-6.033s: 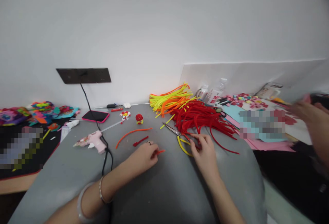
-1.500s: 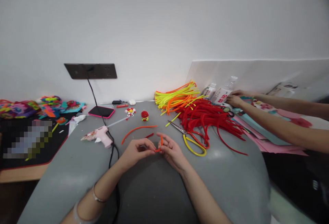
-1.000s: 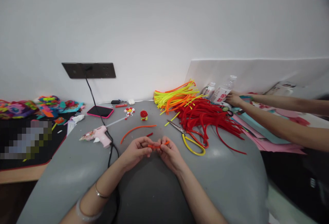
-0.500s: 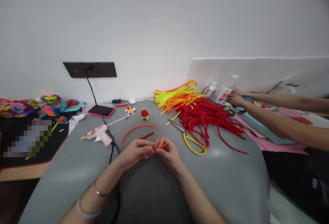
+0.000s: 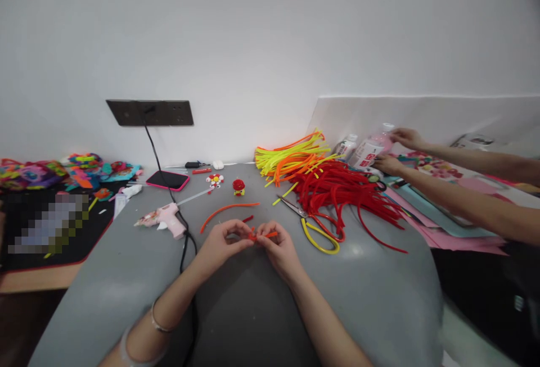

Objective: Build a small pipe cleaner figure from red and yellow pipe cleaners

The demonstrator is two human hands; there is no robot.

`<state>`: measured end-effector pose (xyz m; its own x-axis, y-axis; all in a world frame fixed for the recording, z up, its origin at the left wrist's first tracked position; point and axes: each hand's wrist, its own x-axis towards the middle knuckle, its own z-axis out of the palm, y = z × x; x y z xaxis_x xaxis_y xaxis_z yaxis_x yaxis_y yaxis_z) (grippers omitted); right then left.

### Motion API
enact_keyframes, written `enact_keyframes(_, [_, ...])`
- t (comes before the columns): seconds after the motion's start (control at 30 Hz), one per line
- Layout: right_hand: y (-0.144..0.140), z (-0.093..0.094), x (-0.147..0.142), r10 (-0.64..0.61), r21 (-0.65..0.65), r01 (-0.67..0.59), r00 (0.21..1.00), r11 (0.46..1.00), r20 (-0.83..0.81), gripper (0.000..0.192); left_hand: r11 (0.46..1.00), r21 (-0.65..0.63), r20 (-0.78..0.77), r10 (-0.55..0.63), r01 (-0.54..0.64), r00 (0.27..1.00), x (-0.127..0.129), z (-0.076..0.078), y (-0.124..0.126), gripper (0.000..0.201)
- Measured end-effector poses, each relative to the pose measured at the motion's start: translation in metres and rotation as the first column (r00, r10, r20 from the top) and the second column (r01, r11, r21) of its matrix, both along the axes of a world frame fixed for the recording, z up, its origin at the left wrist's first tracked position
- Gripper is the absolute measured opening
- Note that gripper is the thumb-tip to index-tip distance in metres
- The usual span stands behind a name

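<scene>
Above the grey table [image 5: 371,294], my left hand [image 5: 228,241] and my right hand [image 5: 276,246] meet, fingertips pinched on one short orange pipe cleaner [image 5: 270,234]. Its end sticks out past my right thumb, and a small bent part shows between the two hands. My fingers hide the rest. Just beyond them lie a curved orange pipe cleaner [image 5: 228,207] and a short red piece [image 5: 248,218], partly covered by my left hand. Scissors [image 5: 311,231] with yellow and red handles rest to the right of my right hand.
A pink glue gun [image 5: 164,221] and its black cord [image 5: 184,254] lie left. Behind stand a small red-and-yellow figure [image 5: 238,187] and a phone [image 5: 167,180]. Red [image 5: 337,187] and yellow-orange pipe cleaners [image 5: 291,159] are heaped right. Another person's hands [image 5: 405,139] touch a bottle [image 5: 371,150].
My fingers have shifted along the orange pipe cleaner, and my left hand is more arched. The other person's far hand has risen to the bottle's top, and pink now shows in that bottle.
</scene>
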<state>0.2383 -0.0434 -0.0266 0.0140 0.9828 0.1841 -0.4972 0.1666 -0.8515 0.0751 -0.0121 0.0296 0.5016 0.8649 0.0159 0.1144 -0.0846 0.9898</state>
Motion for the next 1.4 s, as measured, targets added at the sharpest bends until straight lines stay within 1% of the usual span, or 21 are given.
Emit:
enact_keyframes(0.1, [0.001, -0.001, -0.001, -0.043, -0.008, 0.043, 0.999, 0.999, 0.007, 0.025, 0.997, 0.062, -0.015, 0.046, -0.045, 0.999, 0.003, -0.001, -0.005, 0.022])
enact_keyframes(0.2, [0.001, -0.002, -0.001, -0.066, 0.008, 0.065, 0.997, 0.998, 0.048, 0.024, 0.986, 0.144, -0.032, 0.095, -0.089, 0.995, 0.004, -0.002, -0.007, 0.016])
enact_keyframes(0.33, [0.001, -0.003, 0.000, -0.036, 0.002, 0.036, 0.997, 0.999, 0.067, 0.024, 0.974, 0.187, -0.021, 0.134, -0.128, 0.991, 0.003, -0.002, -0.006, 0.018])
enact_keyframes(0.47, [0.001, -0.002, 0.001, 0.009, -0.005, -0.008, 0.998, 1.000, 0.067, 0.021, 0.971, 0.216, -0.032, 0.112, -0.102, 0.993, 0.001, -0.003, -0.005, 0.020])
enact_keyframes(0.57, [0.000, 0.000, 0.002, 0.071, -0.001, -0.072, 0.994, 0.997, 0.089, 0.021, 0.981, 0.175, -0.009, 0.086, -0.083, 0.996, 0.000, -0.005, -0.004, 0.022])
enact_keyframes(0.63, [-0.001, 0.001, 0.002, 0.091, 0.001, -0.091, 0.990, 0.996, 0.105, 0.022, 0.985, 0.162, 0.008, 0.068, -0.068, 0.998, -0.001, -0.007, -0.003, 0.020])
enact_keyframes(0.87, [-0.002, -0.001, 0.003, 0.058, -0.007, -0.058, 0.989, 0.998, 0.136, 0.024, 0.972, 0.232, 0.005, 0.020, -0.021, 1.000, -0.002, -0.007, 0.000, 0.018])
enact_keyframes(0.93, [-0.003, 0.000, 0.003, 0.056, 0.008, -0.058, 0.989, 0.998, 0.135, 0.026, 0.981, 0.196, 0.012, 0.012, -0.014, 1.000, -0.002, -0.006, 0.000, 0.017])
enact_keyframes(1.03, [-0.004, 0.004, 0.002, 0.063, 0.042, -0.069, 0.991, 0.997, 0.121, 0.025, 0.996, 0.093, 0.045, 0.004, -0.009, 0.999, -0.001, -0.006, 0.001, 0.015])
enact_keyframes(1.17, [-0.005, 0.007, 0.001, 0.037, 0.064, -0.046, 0.990, 0.997, 0.135, 0.023, 0.998, -0.031, 0.102, 0.049, -0.046, 0.994, 0.001, -0.007, 0.000, 0.019])
enact_keyframes(1.27, [-0.006, 0.008, 0.002, 0.031, 0.053, -0.041, 0.985, 0.998, 0.171, 0.025, 0.997, -0.060, 0.109, 0.061, -0.055, 0.992, 0.000, -0.007, -0.001, 0.021])
enact_keyframes(1.4, [-0.007, 0.009, 0.003, 0.036, 0.048, -0.046, 0.981, 0.998, 0.192, 0.026, 0.998, -0.063, 0.062, 0.017, -0.013, 0.998, -0.003, -0.004, -0.002, 0.021])
